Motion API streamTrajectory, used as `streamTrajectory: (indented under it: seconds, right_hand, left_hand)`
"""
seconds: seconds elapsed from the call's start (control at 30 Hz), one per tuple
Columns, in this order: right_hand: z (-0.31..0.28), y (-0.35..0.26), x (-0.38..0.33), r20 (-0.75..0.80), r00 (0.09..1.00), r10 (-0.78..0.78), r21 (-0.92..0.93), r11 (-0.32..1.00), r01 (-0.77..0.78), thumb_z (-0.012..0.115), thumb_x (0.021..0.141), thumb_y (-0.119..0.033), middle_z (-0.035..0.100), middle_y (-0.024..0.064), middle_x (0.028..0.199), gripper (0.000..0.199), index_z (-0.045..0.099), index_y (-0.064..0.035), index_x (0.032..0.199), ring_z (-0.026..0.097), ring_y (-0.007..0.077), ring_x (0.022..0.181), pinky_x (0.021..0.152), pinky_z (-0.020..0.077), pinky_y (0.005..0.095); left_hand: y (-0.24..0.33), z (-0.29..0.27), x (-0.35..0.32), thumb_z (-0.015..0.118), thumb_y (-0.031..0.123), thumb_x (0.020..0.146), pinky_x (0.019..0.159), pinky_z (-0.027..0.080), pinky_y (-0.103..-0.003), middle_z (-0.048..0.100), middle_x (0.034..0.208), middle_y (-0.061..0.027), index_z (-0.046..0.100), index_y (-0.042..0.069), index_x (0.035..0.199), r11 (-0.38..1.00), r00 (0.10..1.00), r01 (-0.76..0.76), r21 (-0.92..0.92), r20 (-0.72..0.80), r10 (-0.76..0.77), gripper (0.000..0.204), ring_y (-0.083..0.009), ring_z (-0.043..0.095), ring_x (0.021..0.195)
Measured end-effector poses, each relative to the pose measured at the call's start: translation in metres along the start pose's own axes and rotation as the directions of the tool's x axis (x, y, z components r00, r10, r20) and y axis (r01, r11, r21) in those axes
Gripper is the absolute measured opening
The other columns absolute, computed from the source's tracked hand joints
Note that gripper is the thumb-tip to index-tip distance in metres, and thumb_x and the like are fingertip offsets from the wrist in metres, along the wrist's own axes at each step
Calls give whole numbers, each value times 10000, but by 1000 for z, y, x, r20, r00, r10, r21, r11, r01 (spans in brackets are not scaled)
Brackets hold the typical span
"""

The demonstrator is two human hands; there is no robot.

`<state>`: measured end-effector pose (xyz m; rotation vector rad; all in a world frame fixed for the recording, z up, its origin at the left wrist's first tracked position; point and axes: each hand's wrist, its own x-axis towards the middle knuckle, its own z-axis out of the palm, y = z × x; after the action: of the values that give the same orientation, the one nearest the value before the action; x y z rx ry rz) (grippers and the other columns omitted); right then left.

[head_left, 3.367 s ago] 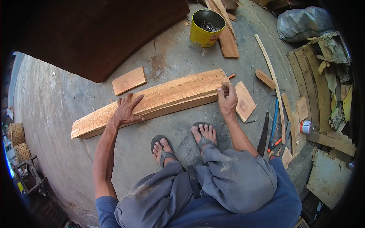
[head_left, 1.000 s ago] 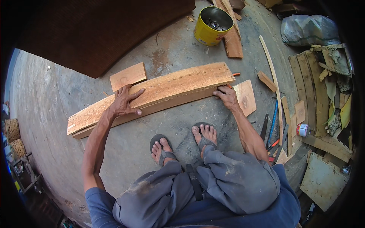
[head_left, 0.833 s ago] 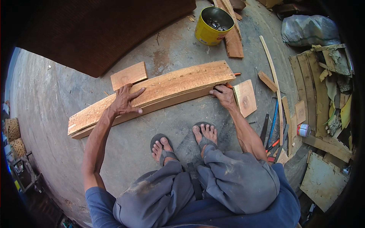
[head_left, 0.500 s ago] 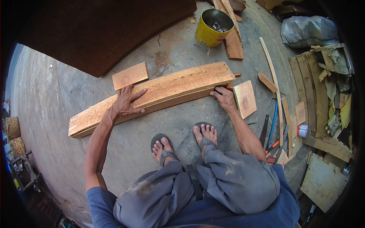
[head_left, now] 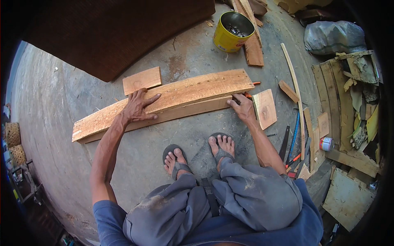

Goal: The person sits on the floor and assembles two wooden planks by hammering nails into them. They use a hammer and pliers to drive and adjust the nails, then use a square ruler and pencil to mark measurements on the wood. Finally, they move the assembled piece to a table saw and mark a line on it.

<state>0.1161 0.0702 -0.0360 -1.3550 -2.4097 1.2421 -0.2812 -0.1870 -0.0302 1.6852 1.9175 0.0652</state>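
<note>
A long rough plank [head_left: 184, 88] lies atop another wooden board [head_left: 180, 110], whose near face shows below it. My left hand [head_left: 137, 107] clasps the stack left of its middle, fingers spread over the top to the far edge and thumb against the near side. At the right end, my right hand [head_left: 243, 108] has its fingers bent against the lower board's end; its fingertips are partly hidden. Just right of that hand lies a squarish wood piece [head_left: 265, 108]. An orange-handled tool [head_left: 247, 94] shows partly beside the plank's end. Another short board [head_left: 142, 80] touches the far side.
A yellow tin [head_left: 230, 35] with small metal pieces stands at the back. Dark brown furniture [head_left: 115, 37] fills the far left. Right of me lie a thin strip [head_left: 293, 82], a saw [head_left: 284, 143], a blue rod [head_left: 294, 133] and a small can [head_left: 326, 144]. Scrap wood [head_left: 328, 90] lines the right edge.
The stack's left end has shifted slightly away from me, and more of the lower board's near face shows. Both hands stay at nearly the same places on the wood.
</note>
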Motion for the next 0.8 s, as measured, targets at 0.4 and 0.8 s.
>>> streamTrajectory:
  seconds: [0.4, 0.8]
  right_hand:
    - [-8, 23, 22, 265, 958, 113, 173, 971, -162, 800, 875, -234, 728, 67, 914, 297, 746, 11, 1033, 652, 130, 819, 759, 509, 287]
    - [-1, 17, 37, 221, 963, 154, 199, 959, -200, 733, 928, -170, 740, 72, 1019, 371, 697, -15, 1263, 667, 126, 835, 737, 560, 262]
  left_hand:
    - [7, 5, -15, 733, 737, 730, 1164, 257, -564, 427, 1425, -257, 480, 346, 1540, 999, 1000, -8, -52, 7, 8, 935, -405, 366, 1391]
    - [-4, 9, -2, 717, 733, 751, 1164, 249, -532, 434, 1419, -254, 484, 339, 1540, 999, 998, -32, -24, -61, 31, 912, -400, 357, 1377]
